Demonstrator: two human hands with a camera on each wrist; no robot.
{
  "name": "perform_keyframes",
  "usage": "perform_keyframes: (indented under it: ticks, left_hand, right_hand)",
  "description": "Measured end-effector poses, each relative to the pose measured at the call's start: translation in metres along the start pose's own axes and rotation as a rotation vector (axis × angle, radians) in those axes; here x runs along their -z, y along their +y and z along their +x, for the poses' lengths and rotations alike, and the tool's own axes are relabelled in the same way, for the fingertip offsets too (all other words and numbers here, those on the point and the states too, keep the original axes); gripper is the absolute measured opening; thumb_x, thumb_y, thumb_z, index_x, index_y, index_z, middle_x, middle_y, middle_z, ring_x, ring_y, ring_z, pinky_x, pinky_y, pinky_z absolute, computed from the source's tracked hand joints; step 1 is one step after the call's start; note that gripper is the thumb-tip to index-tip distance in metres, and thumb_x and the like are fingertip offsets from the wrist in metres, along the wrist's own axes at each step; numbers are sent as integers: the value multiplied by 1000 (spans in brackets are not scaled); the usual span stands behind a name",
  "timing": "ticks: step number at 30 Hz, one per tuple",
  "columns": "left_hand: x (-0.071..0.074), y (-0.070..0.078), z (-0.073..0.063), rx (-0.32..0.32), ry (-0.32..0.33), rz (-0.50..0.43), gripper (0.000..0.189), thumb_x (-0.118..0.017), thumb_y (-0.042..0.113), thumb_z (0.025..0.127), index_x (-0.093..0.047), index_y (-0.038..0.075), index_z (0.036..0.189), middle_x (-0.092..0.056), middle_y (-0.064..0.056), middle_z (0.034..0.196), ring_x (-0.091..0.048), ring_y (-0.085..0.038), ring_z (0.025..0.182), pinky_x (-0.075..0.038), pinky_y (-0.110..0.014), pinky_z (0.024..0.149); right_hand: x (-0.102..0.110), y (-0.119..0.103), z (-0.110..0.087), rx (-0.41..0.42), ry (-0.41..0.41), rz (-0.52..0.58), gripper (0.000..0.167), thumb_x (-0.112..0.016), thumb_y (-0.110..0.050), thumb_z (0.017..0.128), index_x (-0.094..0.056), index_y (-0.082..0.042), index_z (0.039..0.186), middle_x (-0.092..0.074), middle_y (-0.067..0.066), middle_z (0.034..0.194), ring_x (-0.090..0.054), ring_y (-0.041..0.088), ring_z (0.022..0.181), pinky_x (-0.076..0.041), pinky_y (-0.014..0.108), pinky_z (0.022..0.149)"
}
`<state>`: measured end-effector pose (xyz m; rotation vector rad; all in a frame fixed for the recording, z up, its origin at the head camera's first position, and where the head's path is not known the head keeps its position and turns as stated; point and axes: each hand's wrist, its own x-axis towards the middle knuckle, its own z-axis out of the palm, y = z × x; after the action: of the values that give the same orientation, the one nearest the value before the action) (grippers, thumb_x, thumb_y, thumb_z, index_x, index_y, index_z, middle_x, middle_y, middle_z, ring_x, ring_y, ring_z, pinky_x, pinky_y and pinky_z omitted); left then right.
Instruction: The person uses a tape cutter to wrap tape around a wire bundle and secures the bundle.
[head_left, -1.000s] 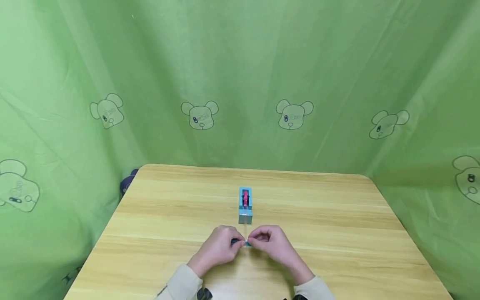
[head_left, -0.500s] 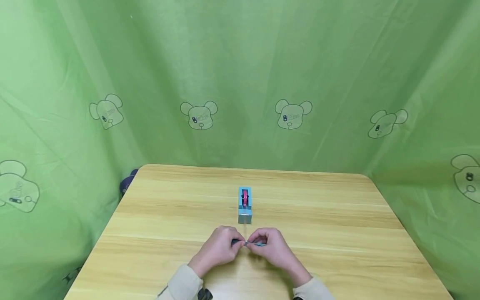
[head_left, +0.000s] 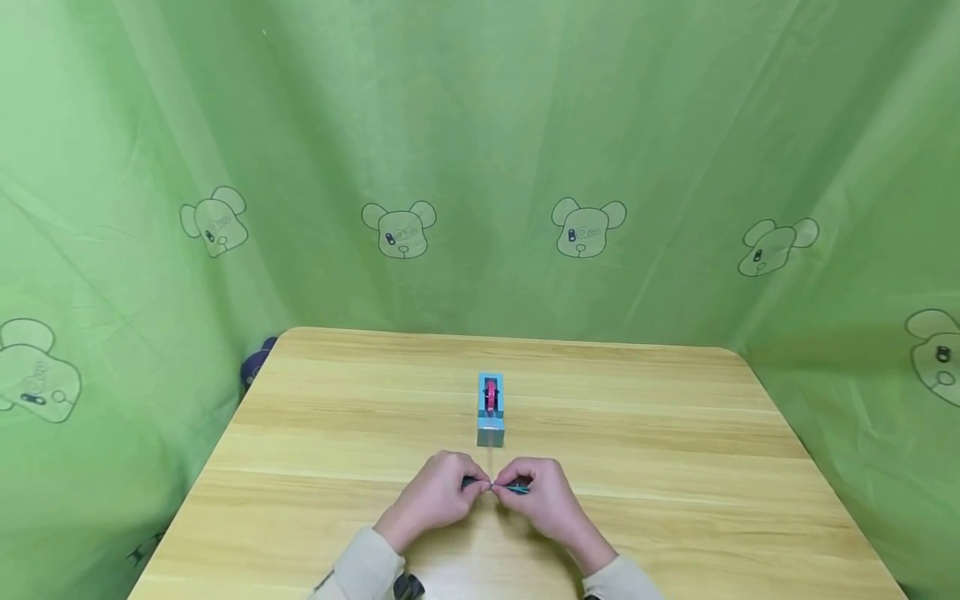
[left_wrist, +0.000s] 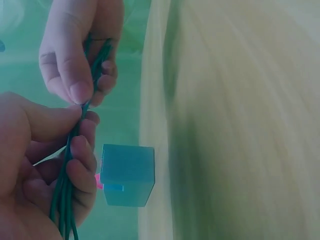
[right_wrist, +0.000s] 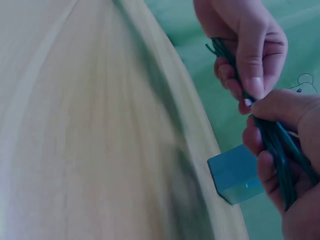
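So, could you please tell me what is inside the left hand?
The left hand holds a bundle of thin green strands, visible beside its fingers. The pinched stretch is partly covered by its thumb and cannot be fully seen.

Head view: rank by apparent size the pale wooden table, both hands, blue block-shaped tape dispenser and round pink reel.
Pale wooden table
Left hand and right hand, too alike to rank
Tape dispenser
Pink reel
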<state>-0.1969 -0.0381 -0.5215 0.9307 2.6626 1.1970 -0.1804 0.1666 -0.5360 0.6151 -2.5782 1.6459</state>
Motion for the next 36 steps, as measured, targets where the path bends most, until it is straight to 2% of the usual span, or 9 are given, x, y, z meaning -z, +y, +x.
perform_keyframes:
  ticks: [5,10,13,17,22,25,28,36]
  left_hand:
    - [2,-1,0,50,-48,-30,9,-70,12,92,-78,10,95,-68,7,76,-52,-1,55,-48,-19,56]
    - [4,-3,1,79,-80,-31,13,-66,15,94,-78,11,96,-59,10,62,-46,-2,48,-44,-20,49]
    - [4,-3,3,92,-88,-22,15,-65,18,95,-79,12,93,-54,12,57,-44,-2,46,-42,-21,48]
    - [3,-6,4,112,-106,-48,19,-64,19,96,-78,12,85,-57,10,57,-43,-3,46,-41,-21,48]
    - [2,-7,5,143,-126,-134,25,-62,19,98,-76,8,80,-61,1,59,-41,-3,45,-35,-19,44]
    - [2,-7,4,159,-123,-162,23,-63,19,97,-77,7,83,-63,-1,61,-43,-3,46,-36,-19,45]
    - [2,-5,4,173,-104,-169,17,-66,17,95,-78,8,89,-66,-1,64,-46,-4,48,-39,-19,46]
    - [-3,-3,3,208,-27,-149,9,-71,13,91,-77,10,85,-66,2,67,-51,-6,51,-45,-23,51]
  right_hand:
    - [-4,1,-1,132,38,-52,16,-80,3,79,-75,-12,82,-72,-5,84,-68,13,79,-57,32,77]
    - [-5,8,-1,237,55,-117,16,-80,2,78,-76,-12,82,-70,-12,87,-67,8,81,-56,28,78]
    - [-6,10,-1,315,76,-147,17,-80,6,76,-75,-10,82,-71,-10,88,-68,9,81,-56,27,77]
    - [-8,14,-2,427,112,-214,22,-81,7,72,-75,-11,82,-71,-7,89,-68,10,81,-55,23,78]
    - [-9,17,-1,532,143,-286,22,-82,6,70,-75,-10,82,-72,-3,90,-68,12,82,-54,20,79]
    - [-9,18,0,544,148,-300,21,-82,6,70,-75,-10,81,-72,-2,90,-68,12,82,-53,19,80]
    - [-10,18,-1,518,153,-300,20,-83,5,70,-75,-10,80,-72,-2,90,-68,11,83,-53,20,80]
    - [-13,16,-5,363,143,-255,19,-83,2,73,-75,-13,82,-71,-4,92,-67,9,86,-55,25,81]
